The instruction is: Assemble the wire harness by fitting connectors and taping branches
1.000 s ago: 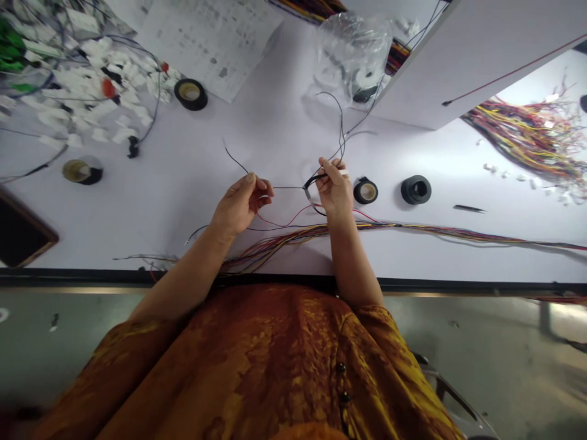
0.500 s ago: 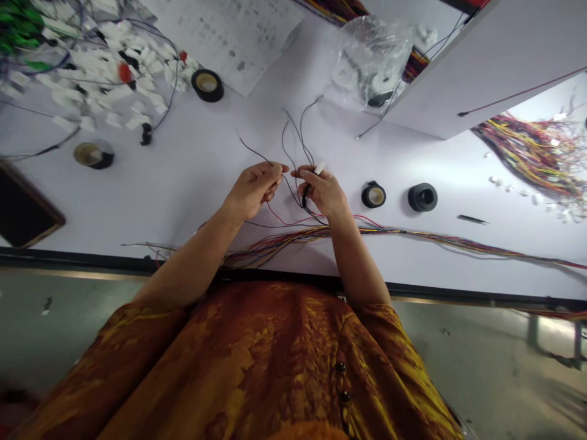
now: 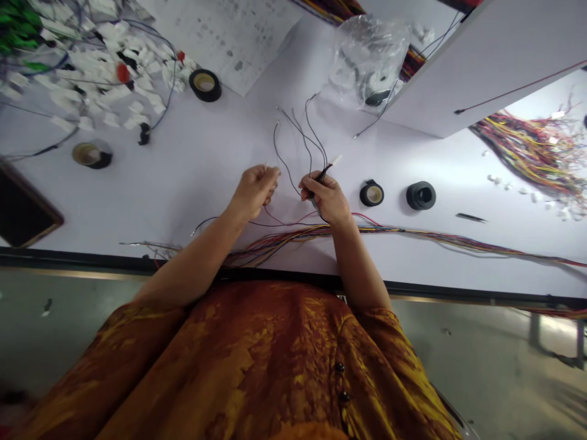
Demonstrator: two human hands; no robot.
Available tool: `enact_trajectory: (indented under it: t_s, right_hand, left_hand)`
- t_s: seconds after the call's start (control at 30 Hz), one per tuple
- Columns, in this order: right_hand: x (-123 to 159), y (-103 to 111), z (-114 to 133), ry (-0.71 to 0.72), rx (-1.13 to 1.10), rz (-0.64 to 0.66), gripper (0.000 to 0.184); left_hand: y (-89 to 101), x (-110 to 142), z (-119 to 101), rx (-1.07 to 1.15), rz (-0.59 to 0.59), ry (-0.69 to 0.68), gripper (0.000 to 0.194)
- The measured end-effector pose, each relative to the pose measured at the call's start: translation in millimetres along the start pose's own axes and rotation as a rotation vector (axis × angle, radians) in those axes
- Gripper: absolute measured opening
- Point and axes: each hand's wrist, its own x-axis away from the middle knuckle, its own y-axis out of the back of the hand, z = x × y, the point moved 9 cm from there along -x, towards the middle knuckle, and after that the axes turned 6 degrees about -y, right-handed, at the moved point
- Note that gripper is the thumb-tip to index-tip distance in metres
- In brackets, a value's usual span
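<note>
So, far left: a dark flat slab with a brownish rim (image 3: 27,205) sits by the table's near left corner, and a messy heap of white connectors (image 3: 68,98) fills the far left corner. One tape roll (image 3: 94,157) lies between those two, and another tape roll (image 3: 205,94) is next to the printed paper (image 3: 233,43) up toward the far edge. Left hand (image 3: 253,189) is over the table, thumb and fingers together; honestly can't tell if there's anything in them. A long multicolored wire bundle (image 3: 398,230) starts near the left forearm and runs along the near edge to the right. Right hand (image 3: 328,198) has its fingers clamped on some dark wires (image 3: 323,173), loose ends fanned toward the far edge, with a white piece (image 3: 336,161) sticking out past the grip. Clear plastic bag (image 3: 367,58) is farther back, toward the far edge. Right of that hand: small tape roll (image 3: 366,201), chunky black roll (image 3: 414,200), then a thin dark tool (image 3: 472,217). Colorful wire pile (image 3: 518,146) at the right end.
</note>
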Motion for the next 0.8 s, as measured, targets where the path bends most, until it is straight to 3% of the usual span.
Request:
enact_trajectory:
  t_s: [0.07,0.13,0.33,0.6,0.7,0.8]
  right_hand:
    - [1.0,-1.0,-1.8,0.008,-0.047,0.022,0.03]
    - [1.9,-1.3,-4.0,-0.001,-0.05,0.027,0.033]
    - [1.2,22.2,-11.7,-0.033,-0.128,-0.235,0.038]
    - [4.4,3.3,-9.4,-0.063,0.085,-0.167,0.025]
    - [5.8,0.2,-6.7,-0.079,0.129,-0.158,0.023]
    - [6.4,-2.2,-5.9,-0.09,0.205,-0.147,0.024]
  left_hand:
    - [-7.7,-0.5,18.0,0.003,0.087,0.15,0.022]
    - [-16.5,-0.8,27.6,0.047,0.168,0.218,0.02]
    - [-12.9,11.4,16.8,0.003,0.193,-0.011,0.021]
    - [1.5,12.0,-9.9,-0.139,0.159,-0.278,0.03]
    - [0.8,6.2,-11.7,-0.166,0.137,-0.243,0.036]
    - [-8.2,3.2,-4.2,-0.091,0.208,-0.166,0.046]
